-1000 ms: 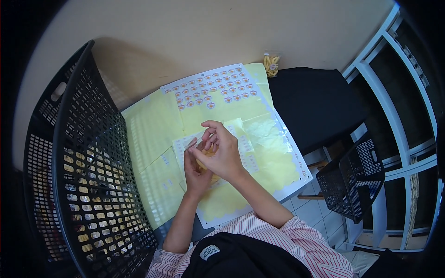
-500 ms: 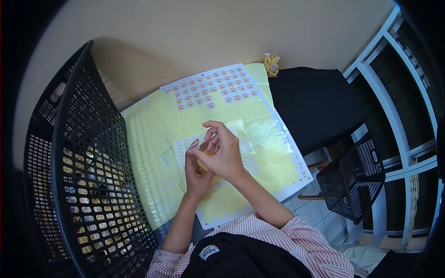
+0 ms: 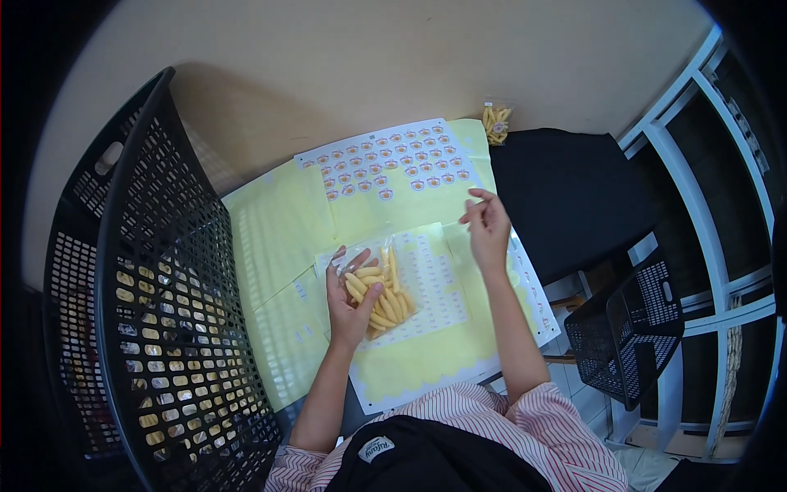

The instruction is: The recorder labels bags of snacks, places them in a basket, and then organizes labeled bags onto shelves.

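A clear plastic bag of yellow finger-shaped snacks (image 3: 392,305) lies tilted in my left hand (image 3: 348,312), thumb across its front and fingers behind its left side. My right hand (image 3: 487,223) hangs apart from it, above the right edge of the yellow sheet, with fingers loosely bent and apart and nothing visible in them. Beyond it lies a sheet of round orange-and-white stickers (image 3: 385,156), some peeled away. Beneath the bag rests a smaller sheet of tiny printed labels (image 3: 438,283).
A tall black perforated basket (image 3: 164,246) holding many packed bags stands at the left. Another snack bag (image 3: 497,123) leans by the wall, beside a black-covered surface (image 3: 566,201). A second black basket (image 3: 627,328) sits lower right, near a white metal frame (image 3: 689,193).
My right hand has left the bag and moved up and to the right. My left hand now holds the bag alone, with its front in plain sight.
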`<state>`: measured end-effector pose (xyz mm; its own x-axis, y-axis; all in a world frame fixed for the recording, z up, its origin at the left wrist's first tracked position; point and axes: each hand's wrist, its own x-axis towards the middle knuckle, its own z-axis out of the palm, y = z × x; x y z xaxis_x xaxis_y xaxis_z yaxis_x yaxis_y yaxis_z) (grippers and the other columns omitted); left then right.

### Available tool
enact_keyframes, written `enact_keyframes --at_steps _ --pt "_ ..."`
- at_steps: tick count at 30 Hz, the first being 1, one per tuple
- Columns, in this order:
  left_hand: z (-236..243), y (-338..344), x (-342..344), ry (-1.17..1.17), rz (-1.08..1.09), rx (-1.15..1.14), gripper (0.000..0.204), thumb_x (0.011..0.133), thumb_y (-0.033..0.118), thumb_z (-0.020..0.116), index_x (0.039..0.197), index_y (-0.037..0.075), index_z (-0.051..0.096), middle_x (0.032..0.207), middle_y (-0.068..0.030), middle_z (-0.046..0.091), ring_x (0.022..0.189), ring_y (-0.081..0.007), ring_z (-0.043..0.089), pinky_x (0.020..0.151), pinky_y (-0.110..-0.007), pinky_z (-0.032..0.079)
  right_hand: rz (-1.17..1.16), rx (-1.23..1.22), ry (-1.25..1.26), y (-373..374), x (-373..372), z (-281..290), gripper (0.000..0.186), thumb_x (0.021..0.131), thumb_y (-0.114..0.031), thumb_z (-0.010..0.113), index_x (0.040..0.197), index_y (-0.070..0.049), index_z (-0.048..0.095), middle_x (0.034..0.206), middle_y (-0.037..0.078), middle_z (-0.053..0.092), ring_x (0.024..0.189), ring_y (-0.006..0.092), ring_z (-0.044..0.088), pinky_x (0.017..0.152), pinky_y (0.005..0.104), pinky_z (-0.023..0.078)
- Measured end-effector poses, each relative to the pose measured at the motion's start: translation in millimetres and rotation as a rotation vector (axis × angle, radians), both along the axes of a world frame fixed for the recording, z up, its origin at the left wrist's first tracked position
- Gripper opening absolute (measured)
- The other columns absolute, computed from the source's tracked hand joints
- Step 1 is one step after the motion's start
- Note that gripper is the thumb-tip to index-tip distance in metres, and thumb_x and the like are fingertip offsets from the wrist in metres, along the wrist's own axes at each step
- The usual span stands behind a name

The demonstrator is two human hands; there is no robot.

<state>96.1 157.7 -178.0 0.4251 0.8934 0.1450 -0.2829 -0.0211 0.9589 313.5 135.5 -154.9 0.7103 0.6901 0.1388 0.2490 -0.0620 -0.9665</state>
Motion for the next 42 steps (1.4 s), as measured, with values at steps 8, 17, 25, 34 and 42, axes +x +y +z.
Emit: enact_keyframes --at_steps 8,17,25,34,42 --pt "-9.7 6.9 -2.6 -0.062 -0.013 -0.165 0.062 0.075 -0.005 0.052 0.125 0.007 0.019 0.119 -0.0184 0.039 0.107 -0.0242 0.045 0.087 -0.032 0.042 0.142 -0.049 -0.448 10.5 9.9 -13.9 0.029 0.071 -0.002 0.056 0.1 -0.003 0.052 0.097 0.013 0.05 0.086 0.0267 0.051 0.075 0.0342 0.041" --pt "-13.9 11.4 -5.4 -0.096 -0.005 -0.26 0.055 0.076 -0.007 0.049 0.123 0.006 0.025 0.117 -0.0174 0.043 0.107 -0.022 0.044 0.089 -0.031 0.04 0.322 -0.128 -0.707 58.8 -11.2 -14.9 0.027 0.069 -0.006 0.059 0.096 -0.003 0.055 0.095 0.01 0.05 0.091 0.0251 0.047 0.078 0.0352 0.038" --pt "-12.5 15.8 -7.2 -0.257 -0.017 -0.492 0.041 0.082 0.0 0.045 0.119 0.005 0.029 0.111 -0.0134 0.048 0.099 -0.0188 0.05 0.082 -0.03 0.044 0.256 -0.226 -0.787 84.4 -28.9 -24.3 0.038 0.064 -0.022 0.067 0.095 -0.003 0.058 0.091 0.011 0.05 0.088 0.025 0.047 0.079 0.0351 0.037" --pt "-13.5 16.3 -7.6 -0.246 -0.038 -0.486 0.037 0.082 -0.001 0.044 0.117 0.005 0.031 0.11 -0.0131 0.049 0.099 -0.0187 0.05 0.081 -0.03 0.044 0.183 -0.151 -0.69 94.7 -27.0 -33.3 0.029 0.064 -0.021 0.068 0.086 -0.003 0.061 0.085 0.011 0.053 0.083 0.0253 0.051 0.075 0.0345 0.04" --pt "-13.4 16.2 -7.9 -0.228 -0.05 -0.472 0.037 0.082 -0.001 0.044 0.116 0.005 0.031 0.111 -0.0131 0.049 0.101 -0.0192 0.049 0.083 -0.03 0.044 0.149 -0.077 -0.704 118.6 8.2 -31.5 0.021 0.064 -0.009 0.066 0.083 -0.002 0.062 0.082 0.011 0.055 0.076 0.0248 0.055 0.069 0.0323 0.044"
